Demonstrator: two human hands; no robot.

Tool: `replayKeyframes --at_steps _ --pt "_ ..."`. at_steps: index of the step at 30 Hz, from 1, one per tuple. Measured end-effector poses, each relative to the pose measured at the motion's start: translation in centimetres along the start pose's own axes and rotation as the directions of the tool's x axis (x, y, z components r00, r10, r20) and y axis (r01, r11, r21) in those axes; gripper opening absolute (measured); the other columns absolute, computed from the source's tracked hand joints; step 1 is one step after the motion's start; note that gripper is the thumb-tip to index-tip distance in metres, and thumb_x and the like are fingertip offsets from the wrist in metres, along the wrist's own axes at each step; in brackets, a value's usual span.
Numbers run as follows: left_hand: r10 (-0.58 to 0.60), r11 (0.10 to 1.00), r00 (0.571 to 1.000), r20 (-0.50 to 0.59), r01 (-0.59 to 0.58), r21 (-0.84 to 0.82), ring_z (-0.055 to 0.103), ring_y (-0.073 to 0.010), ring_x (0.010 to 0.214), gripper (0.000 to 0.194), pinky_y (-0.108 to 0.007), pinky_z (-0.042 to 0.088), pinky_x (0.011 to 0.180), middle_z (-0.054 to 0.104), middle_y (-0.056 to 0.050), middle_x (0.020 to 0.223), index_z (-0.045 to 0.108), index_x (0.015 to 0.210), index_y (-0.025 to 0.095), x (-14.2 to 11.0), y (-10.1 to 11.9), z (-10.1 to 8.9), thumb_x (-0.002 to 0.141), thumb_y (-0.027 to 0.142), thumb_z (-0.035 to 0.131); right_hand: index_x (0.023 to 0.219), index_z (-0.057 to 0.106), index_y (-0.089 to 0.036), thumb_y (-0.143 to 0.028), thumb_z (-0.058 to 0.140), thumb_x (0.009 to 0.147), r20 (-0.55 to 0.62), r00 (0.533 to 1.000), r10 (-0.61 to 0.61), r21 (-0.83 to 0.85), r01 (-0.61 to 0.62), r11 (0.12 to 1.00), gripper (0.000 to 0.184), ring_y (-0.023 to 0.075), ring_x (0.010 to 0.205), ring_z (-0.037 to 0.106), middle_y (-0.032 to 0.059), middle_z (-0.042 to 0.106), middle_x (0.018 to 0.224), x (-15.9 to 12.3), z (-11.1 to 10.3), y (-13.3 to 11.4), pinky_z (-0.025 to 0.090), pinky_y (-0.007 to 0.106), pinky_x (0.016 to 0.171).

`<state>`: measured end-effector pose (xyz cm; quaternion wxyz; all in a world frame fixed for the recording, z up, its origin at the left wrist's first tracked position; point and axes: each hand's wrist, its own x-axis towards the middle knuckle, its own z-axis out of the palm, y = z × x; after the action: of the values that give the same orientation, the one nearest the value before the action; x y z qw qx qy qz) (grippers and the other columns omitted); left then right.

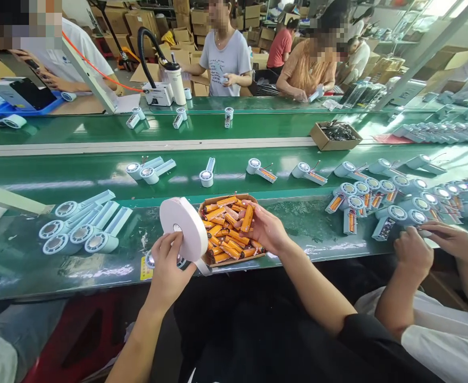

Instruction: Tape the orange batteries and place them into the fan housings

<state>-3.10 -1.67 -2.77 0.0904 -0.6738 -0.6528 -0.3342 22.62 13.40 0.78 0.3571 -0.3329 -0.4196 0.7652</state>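
Centre frame: left hand (170, 272) gripping white tape roll (188, 222), right hand (272, 230) pinching orange battery cell (247, 218) at carton (237, 260); apparently picking step, next seemingly needing a clean lift.

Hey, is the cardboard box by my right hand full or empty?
It looks full: orange cylinders are heaped across the box, hiding its bottom. How deep the pile goes, I cannot tell.

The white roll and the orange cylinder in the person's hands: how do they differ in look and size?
The roll is a wide white disc; the cylinder is a slim orange rod. The roll looks much larger than the cylinder. The left hand holds the roll; the right hand, the cylinder. Both have a rounded form.
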Motion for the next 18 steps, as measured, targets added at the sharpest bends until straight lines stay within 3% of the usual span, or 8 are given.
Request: replayKeyframes --at_steps 2,5,7,9,11,14,16,18 --pt "0.037 0.999 0.999 -0.001 -0.037 0.012 0.051 -0.0363 0.131 0.069 -0.051 0.053 0.107 0.063 -0.013 0.131 0.047 0.149 0.026 0.2 0.2 0.3 0.086 0.017 0.072 0.126 0.060 -0.029 -0.052 0.069 0.088 0.042 0.997 0.065 0.171 -0.071 0.983 0.045 0.0129 0.062 0.054 -0.0005 0.065 0.092 -0.9 0.9 -0.2 0.039 0.022 0.049" --pt "0.086 0.995 0.996 0.011 -0.086 0.042 0.049 -0.0377 0.132 0.070 -0.053 0.051 0.109 0.063 -0.014 0.132 0.047 0.150 0.023 0.6 0.7 0.5 0.085 0.014 0.073 0.121 0.059 -0.027 -0.039 0.072 0.080 0.133 0.989 0.059 0.167 -0.081 0.983 0.044 0.0104 0.057 0.047 -0.0004 0.064 0.094 -2.0 1.5 -0.7 0.022 0.019 0.042" --pt "0.114 0.991 0.993 0.016 -0.114 0.064 0.049 -0.0386 0.132 0.070 -0.054 0.050 0.110 0.064 -0.015 0.131 0.048 0.149 0.021 0.9 1.1 0.3 0.085 0.013 0.072 0.121 0.059 -0.027 -0.036 0.074 0.078 0.191 0.981 0.026 0.050 -0.036 0.998 0.047 0.0104 0.060 0.048 0.0011 0.066 0.103 -2.5 1.3 -1.1 0.025 0.020 0.044" --pt "0.147 0.985 0.989 0.012 -0.148 0.091 0.049 -0.0392 0.132 0.066 -0.054 0.049 0.110 0.065 -0.015 0.130 0.049 0.148 0.019 1.1 1.5 0.0 0.085 0.012 0.071 0.123 0.061 -0.026 -0.031 0.075 0.080 0.234 0.972 -0.013 -0.189 0.059 0.980 0.045 0.0114 0.066 0.051 0.0022 0.067 0.108 -2.8 0.9 -1.7 0.037 0.022 0.050" --pt "0.194 0.972 0.981 0.013 -0.194 0.131 0.049 -0.0392 0.132 0.061 -0.054 0.049 0.110 0.067 -0.014 0.128 0.053 0.145 0.018 1.3 1.9 -0.3 0.087 0.009 0.069 0.124 0.067 -0.025 -0.027 0.072 0.088 0.275 0.956 -0.099 -0.465 0.222 0.857 0.037 0.0153 0.080 0.060 0.0047 0.068 0.115 -3.0 0.7 -2.5 0.052 0.027 0.068" --pt "0.230 0.952 0.973 0.031 -0.232 0.202 0.049 -0.0389 0.131 0.054 -0.049 0.052 0.105 0.071 -0.013 0.125 0.060 0.141 0.019 1.5 2.5 -0.7 0.089 0.006 0.068 0.125 0.075 -0.025 -0.028 0.062 0.097 0.338 0.902 -0.270 -0.681 0.432 0.592 0.031 0.0230 0.107 0.066 0.0086 0.071 0.121 -3.2 0.9 -3.8 0.055 0.037 0.095" --pt "0.231 0.944 0.972 0.043 -0.234 0.234 0.048 -0.0386 0.131 0.052 -0.046 0.053 0.101 0.073 -0.012 0.124 0.063 0.140 0.019 1.5 2.8 -0.8 0.090 0.007 0.070 0.126 0.077 -0.026 -0.031 0.064 0.096 0.321 0.890 -0.323 -0.746 0.448 0.493 0.033 0.0242 0.106 0.068 0.0078 0.075 0.114 -3.3 1.3 -4.7 0.054 0.036 0.095" --pt "0.240 0.937 0.970 0.048 -0.244 0.251 0.047 -0.0376 0.131 0.053 -0.046 0.052 0.103 0.075 -0.010 0.124 0.065 0.141 0.021 1.6 3.0 -1.0 0.090 0.008 0.071 0.120 0.080 -0.025 -0.034 0.069 0.094 0.259 0.916 -0.305 -0.808 0.379 0.451 0.030 0.0207 0.087 0.067 0.0033 0.077 0.095 -3.3 1.6 -5.6 0.052 0.031 0.082"
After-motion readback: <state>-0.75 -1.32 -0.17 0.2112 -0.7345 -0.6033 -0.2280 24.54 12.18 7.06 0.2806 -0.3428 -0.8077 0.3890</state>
